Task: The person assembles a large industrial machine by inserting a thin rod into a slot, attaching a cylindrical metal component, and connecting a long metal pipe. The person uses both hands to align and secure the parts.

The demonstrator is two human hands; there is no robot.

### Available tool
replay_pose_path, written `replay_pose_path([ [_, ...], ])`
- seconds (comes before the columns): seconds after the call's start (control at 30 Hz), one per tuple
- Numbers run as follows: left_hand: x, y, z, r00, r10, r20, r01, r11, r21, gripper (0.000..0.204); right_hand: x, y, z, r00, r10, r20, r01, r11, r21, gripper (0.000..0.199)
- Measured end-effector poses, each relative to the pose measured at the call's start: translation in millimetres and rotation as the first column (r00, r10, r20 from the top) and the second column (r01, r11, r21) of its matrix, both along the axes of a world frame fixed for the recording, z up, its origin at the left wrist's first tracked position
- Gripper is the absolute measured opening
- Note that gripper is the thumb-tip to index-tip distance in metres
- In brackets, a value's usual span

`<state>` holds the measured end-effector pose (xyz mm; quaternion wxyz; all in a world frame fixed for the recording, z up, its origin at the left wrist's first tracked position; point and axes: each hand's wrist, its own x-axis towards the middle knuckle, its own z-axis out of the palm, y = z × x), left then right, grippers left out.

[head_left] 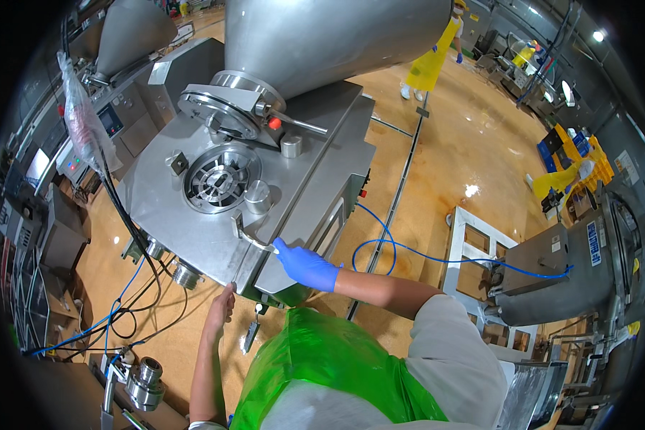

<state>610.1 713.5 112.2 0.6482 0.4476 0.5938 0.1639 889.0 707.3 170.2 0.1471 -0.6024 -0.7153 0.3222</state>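
My right hand [307, 265], in a blue glove, is closed on the end of a bent metal tool [254, 239]. The tool's flat tip rests at or just over the steel top of the machine [172, 236]; I cannot tell whether it touches. Beyond the tip is a round opening with a spoked wheel [222, 179] inside, and a short steel cylinder [257, 196] stands beside it. At the machine's near edge is my bare left hand [222, 308], its fingers curled; whatever they hold, if anything, is hidden. A large steel hopper [330, 43] is tipped over the far side, its round flange [218, 113] above the opening.
A plastic-wrapped item [84, 118] hangs on cables at the left. A blue hose [437, 247] crosses the floor to a steel tank [552, 287] on the right. Below left stands a metal fitting [145, 383]. A person in a yellow apron [431, 61] is farther back.
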Motion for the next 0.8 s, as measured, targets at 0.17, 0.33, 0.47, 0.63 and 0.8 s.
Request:
replay_pose_path([
  [0.17, 0.2, 3.0, 3.6, 0.998, -0.051, 0.034, 0.052, 0.997, -0.052, 0.052, 0.8, 2.1, -11.2, 1.000, -0.016, -0.005, 0.016, 1.000, 0.025, 0.022],
  [0.33, 0.7, 10.2, 8.8, 0.984, -0.130, -0.119, 0.136, 0.990, 0.045, 0.055, -1.9, 6.2, -24.9, 0.999, -0.051, -0.004, 0.051, 0.998, 0.032, 0.024],
  [0.47, 4.7, 2.3, 16.7, 0.992, -0.082, -0.094, 0.094, 0.987, 0.132, 0.053, -2.9, 7.5, -38.3, 0.997, -0.080, -0.015, 0.081, 0.995, 0.050, 0.024],
  [0.63, 2.3, -2.9, -5.4, 0.999, 0.006, -0.033, -0.001, 0.989, 0.150, 0.052, -6.2, 2.0, -22.7, 0.997, -0.077, 0.003, 0.077, 0.996, 0.053, 0.024],
  [0.8, 9.6, -7.4, 3.7, 0.994, 0.103, 0.023, -0.104, 0.992, 0.069, 0.052, -7.7, 4.4, -21.1, 0.994, -0.076, 0.074, 0.072, 0.995, 0.063, 0.023],
])
